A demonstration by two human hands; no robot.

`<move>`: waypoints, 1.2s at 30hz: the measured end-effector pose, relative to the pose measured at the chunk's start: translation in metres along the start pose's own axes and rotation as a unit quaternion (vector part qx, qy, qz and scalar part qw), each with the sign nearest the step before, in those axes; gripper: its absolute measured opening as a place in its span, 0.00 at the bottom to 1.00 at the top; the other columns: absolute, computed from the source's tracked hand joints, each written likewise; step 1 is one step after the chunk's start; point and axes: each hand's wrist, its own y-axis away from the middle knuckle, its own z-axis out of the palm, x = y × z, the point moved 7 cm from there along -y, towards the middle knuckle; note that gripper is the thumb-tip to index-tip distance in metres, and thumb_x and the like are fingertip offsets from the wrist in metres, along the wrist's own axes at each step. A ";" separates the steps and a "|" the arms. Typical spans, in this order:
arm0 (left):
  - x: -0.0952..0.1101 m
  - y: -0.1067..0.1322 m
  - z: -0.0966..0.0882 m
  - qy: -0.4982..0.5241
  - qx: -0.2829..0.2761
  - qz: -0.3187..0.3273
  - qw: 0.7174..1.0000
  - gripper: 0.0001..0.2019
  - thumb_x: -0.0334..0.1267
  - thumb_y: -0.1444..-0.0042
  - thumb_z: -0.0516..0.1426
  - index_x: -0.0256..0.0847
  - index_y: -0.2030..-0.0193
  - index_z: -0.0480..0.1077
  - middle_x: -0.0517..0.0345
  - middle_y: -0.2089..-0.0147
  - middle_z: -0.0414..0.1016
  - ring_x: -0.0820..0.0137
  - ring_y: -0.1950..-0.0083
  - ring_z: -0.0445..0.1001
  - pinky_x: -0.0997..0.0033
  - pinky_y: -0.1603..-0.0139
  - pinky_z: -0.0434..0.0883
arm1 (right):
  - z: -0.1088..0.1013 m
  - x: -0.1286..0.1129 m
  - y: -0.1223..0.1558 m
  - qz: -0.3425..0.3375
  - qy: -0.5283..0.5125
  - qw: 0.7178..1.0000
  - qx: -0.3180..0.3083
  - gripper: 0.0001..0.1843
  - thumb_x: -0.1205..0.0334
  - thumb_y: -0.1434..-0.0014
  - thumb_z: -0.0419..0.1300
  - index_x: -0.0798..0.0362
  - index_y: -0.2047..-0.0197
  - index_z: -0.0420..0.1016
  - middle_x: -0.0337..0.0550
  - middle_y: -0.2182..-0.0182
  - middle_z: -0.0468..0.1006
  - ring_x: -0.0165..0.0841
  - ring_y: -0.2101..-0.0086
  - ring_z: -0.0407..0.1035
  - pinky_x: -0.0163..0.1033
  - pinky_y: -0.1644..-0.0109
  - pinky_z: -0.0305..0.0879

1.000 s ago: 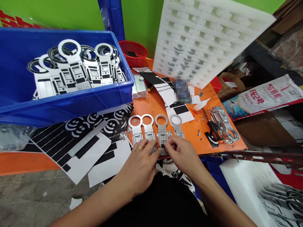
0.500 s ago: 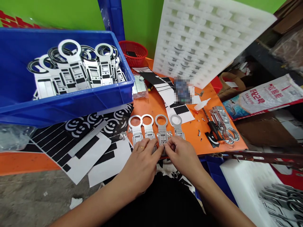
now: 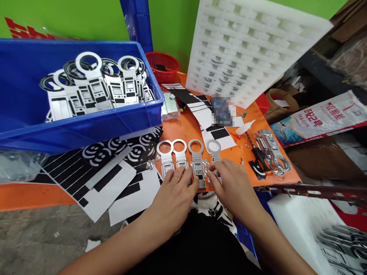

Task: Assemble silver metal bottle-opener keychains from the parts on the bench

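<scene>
Several flat silver metal plates with ring-shaped tops stand side by side at the table's front edge. My left hand [image 3: 176, 194], a ring on one finger, lies over the lower ends of the left plates [image 3: 179, 148]. Its fingers are bent but apart, and the thumb is beside the third plate [image 3: 197, 168]. A black patch shows low on that plate. My right hand [image 3: 232, 181] is at the rightmost plate [image 3: 213, 147], covering its lower part. Thumb and forefinger come together by small silver pieces [image 3: 205, 163]; anything between them is too small to make out.
A blue bin [image 3: 114, 118] full of similar ringed plates stands at left. Black-and-white adhesive sheets [image 3: 114, 187] lie below it. A white foam panel [image 3: 243, 49] leans behind. At right are a screwdriver [image 3: 259, 154], a white bottle [image 3: 243, 128] and more metal parts [image 3: 271, 145].
My right hand has moved right, from the third plate's lower end to beside the rightmost plate. My left hand stays at the left plates; the third plate's lower end is now uncovered.
</scene>
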 end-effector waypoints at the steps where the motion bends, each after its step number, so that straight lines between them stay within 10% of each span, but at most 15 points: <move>1: 0.000 0.000 0.001 0.000 0.001 0.001 1.000 0.24 0.23 0.49 0.54 0.35 0.43 0.67 0.38 0.44 0.67 0.47 0.42 0.64 0.48 0.47 0.65 | 0.000 -0.003 0.004 -0.022 0.001 1.000 0.006 0.10 0.68 0.38 0.56 0.52 0.55 0.75 0.46 0.66 0.74 0.38 0.66 0.67 0.41 0.62 0.52; 8: -0.005 0.009 -0.009 0.062 0.011 -0.010 0.998 0.24 0.26 0.46 0.54 0.37 0.42 0.66 0.43 0.44 0.68 0.52 0.43 0.63 0.48 0.44 0.65 | 0.015 -0.008 0.034 -0.104 0.037 0.994 0.013 0.27 0.78 0.45 0.54 0.44 0.47 0.75 0.46 0.66 0.73 0.39 0.65 0.66 0.41 0.63 0.52; 15: -0.088 0.101 -0.058 0.069 0.189 -0.150 0.968 0.14 0.27 0.39 0.51 0.40 0.50 0.71 0.47 0.50 0.70 0.60 0.49 0.66 0.53 0.47 0.67 | 0.002 -0.037 0.016 -0.149 -0.152 0.974 0.078 0.15 0.65 0.33 0.49 0.50 0.50 0.74 0.48 0.64 0.74 0.40 0.63 0.69 0.44 0.61 0.59; 24: -0.114 0.147 -0.025 0.043 0.128 -0.252 0.958 0.12 0.34 0.42 0.56 0.40 0.52 0.73 0.48 0.51 0.70 0.58 0.50 0.67 0.53 0.49 0.69 | 0.036 -0.176 -0.022 -0.298 -0.118 0.946 -0.051 0.09 0.72 0.38 0.55 0.55 0.58 0.76 0.48 0.63 0.76 0.41 0.60 0.70 0.45 0.53 0.61; 36: -0.118 0.149 -0.020 0.043 0.116 -0.271 0.955 0.12 0.36 0.41 0.56 0.42 0.51 0.72 0.48 0.49 0.69 0.57 0.50 0.67 0.51 0.51 0.69 | 0.042 -0.190 -0.051 -0.274 -0.146 0.933 -0.181 0.03 0.70 0.43 0.62 0.55 0.63 0.73 0.45 0.62 0.76 0.36 0.61 0.70 0.38 0.58 0.61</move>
